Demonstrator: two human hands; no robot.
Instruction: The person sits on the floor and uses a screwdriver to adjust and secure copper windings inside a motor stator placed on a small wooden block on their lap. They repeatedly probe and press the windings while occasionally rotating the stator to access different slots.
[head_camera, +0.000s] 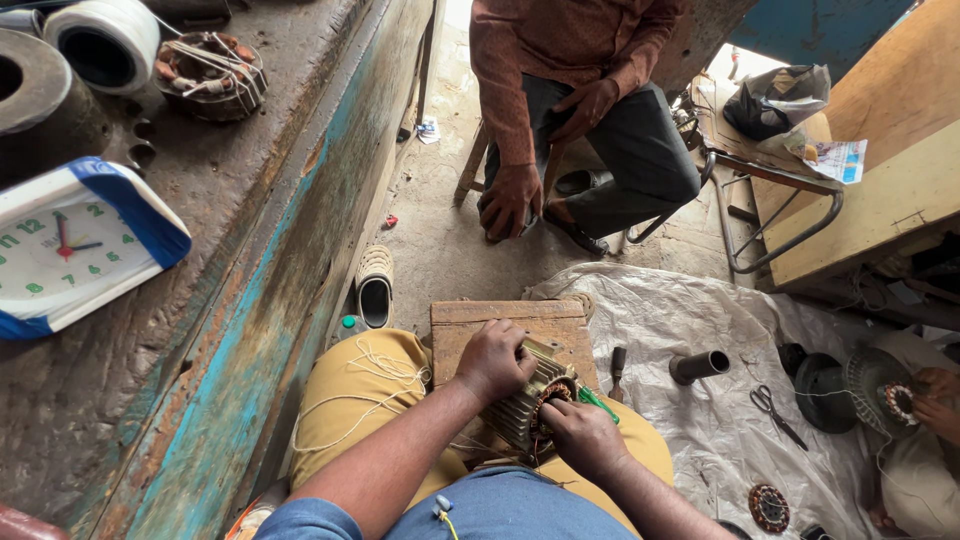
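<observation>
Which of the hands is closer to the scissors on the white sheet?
The right hand. It rests on the motor's copper end, on the side toward the scissors. The left hand grips the motor's far side, farther from them.

Printed white leaflet (838, 160) on bench (900, 190)

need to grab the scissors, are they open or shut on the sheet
Open: the scissors lie flat on the white plastic sheet with blades and handles spread apart, right of the grey tube.
</observation>
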